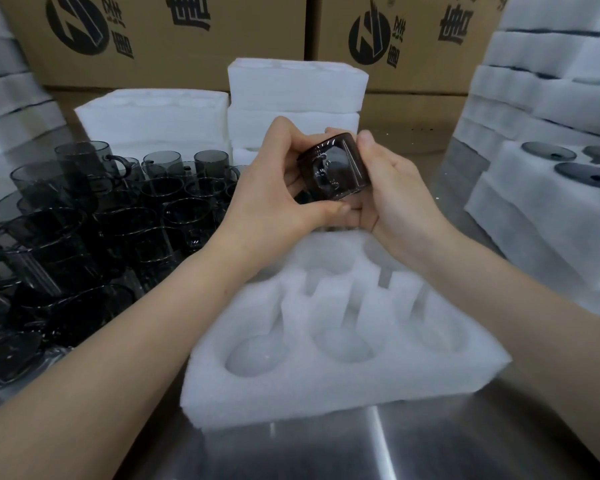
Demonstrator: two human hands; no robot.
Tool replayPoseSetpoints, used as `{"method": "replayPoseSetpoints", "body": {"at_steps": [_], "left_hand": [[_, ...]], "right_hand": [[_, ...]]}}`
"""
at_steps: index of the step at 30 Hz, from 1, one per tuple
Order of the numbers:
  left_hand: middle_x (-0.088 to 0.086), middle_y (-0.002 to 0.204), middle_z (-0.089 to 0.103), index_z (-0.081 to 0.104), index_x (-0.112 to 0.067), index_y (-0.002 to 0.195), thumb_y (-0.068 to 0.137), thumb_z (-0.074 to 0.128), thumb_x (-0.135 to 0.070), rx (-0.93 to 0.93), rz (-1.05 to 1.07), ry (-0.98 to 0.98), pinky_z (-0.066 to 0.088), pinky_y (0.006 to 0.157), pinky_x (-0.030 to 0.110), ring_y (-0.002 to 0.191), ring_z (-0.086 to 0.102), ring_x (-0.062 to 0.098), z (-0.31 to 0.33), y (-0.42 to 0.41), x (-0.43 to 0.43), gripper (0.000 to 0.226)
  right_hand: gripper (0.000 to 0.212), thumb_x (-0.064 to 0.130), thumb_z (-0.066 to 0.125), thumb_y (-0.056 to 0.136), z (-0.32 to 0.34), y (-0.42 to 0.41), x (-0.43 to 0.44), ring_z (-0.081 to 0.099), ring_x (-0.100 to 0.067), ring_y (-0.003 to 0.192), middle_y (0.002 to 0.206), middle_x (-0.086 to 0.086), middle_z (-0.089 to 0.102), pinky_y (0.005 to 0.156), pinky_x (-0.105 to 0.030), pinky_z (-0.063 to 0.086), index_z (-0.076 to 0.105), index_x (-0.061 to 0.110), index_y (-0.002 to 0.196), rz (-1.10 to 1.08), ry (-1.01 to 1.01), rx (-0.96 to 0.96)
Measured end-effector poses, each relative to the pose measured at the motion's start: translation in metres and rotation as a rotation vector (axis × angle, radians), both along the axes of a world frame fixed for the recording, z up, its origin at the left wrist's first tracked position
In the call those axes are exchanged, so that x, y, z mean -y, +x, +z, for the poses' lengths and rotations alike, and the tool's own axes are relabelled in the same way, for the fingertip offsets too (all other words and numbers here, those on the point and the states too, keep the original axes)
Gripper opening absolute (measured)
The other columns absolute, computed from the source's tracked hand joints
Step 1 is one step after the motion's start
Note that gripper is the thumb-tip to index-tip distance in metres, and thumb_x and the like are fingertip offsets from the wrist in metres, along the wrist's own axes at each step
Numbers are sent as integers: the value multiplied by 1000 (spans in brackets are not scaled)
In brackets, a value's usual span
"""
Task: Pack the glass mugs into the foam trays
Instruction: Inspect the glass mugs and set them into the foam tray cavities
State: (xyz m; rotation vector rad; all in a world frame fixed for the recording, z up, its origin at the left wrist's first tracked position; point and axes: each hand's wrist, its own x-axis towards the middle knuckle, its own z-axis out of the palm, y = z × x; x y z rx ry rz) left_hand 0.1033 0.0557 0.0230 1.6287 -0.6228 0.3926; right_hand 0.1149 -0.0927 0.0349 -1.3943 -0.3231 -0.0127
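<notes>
1 dark smoked-glass mug (336, 164) is held in the air, tilted on its side, above the far edge of the white foam tray with round cavities (291, 400). 2 hands are clamped on it: the left hand (274, 181) curls round its left wall with the thumb beneath, and the right hand (395, 188) grips its right wall. The tray lies on the brushed steel desk (430, 445). The 3 cavities of its near row are empty, each with a narrow slot, probably for a handle.

Probable faults from this position:

- Slip. The glass is smooth and held largely by fingertips. Loosening 1 hand before the other is secure could drop it onto foam or steel.
- Misalignment. If the handle misses its slot, pressing down may tear the foam or strain the handle.
- Collision. The close-packed group of loose dark glass mugs (118, 209) stands just beside the left forearm. A sideways sweep could topple several.
- Reach. The filled white foam tray (534, 209) sits near the right arm, apart from it.
</notes>
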Motion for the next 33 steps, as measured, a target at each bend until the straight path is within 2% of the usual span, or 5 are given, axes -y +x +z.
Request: {"method": "replayPoseSetpoints", "body": {"at_steps": [3, 9, 15, 22, 33], "left_hand": [[3, 130, 58, 41, -23, 98, 66, 77, 7, 3, -29, -11, 48, 102, 37, 119, 59, 13, 0, 0, 0, 57], [-6, 135, 52, 41, -22, 125, 69, 77, 6, 45, 94, 121, 43, 102, 21, 130, 46, 4, 1, -1, 1, 72], [-12, 126, 54, 46, -27, 138, 69, 85, -33, 93, 315, 390, 26, 90, -3, 121, 43, 5, 3, 0, 3, 80], [-10, 130, 61, 50, -22, 139, 72, 83, -26, 110, 317, 357, 35, 101, 9, 121, 52, 1, 5, -4, 4, 75], [-8, 138, 50, 54, -14, 128, 65, 83, -4, 232, 90, 333, 38, 111, 29, 133, 46, 6, 3, -9, 3, 70]], "right_hand": [[41, 36, 34, 106, 0, 2, 1, 73, -26, 79, 96, -10, 75, 63, -40, 60, 65, 10, 112, 30, 70, -63], [58, 51, 34, 100, -2, 11, 3, 59, -33, 121, 131, -18, 62, 107, -52, 43, 50, 9, 136, 302, 177, -127], [32, 35, 54, 98, -8, 7, 3, 72, -30, 89, 103, -14, 73, 67, -38, 58, 69, 9, 109, 143, 98, 10], [35, 39, 54, 99, -9, 5, 3, 72, -27, 75, 98, -14, 75, 67, -40, 59, 74, 11, 103, -5, -28, 93], [30, 25, 54, 101, -3, 8, 7, 71, -26, 75, 86, -16, 71, 54, -31, 56, 69, 0, 97, 8, 188, -99]]}}
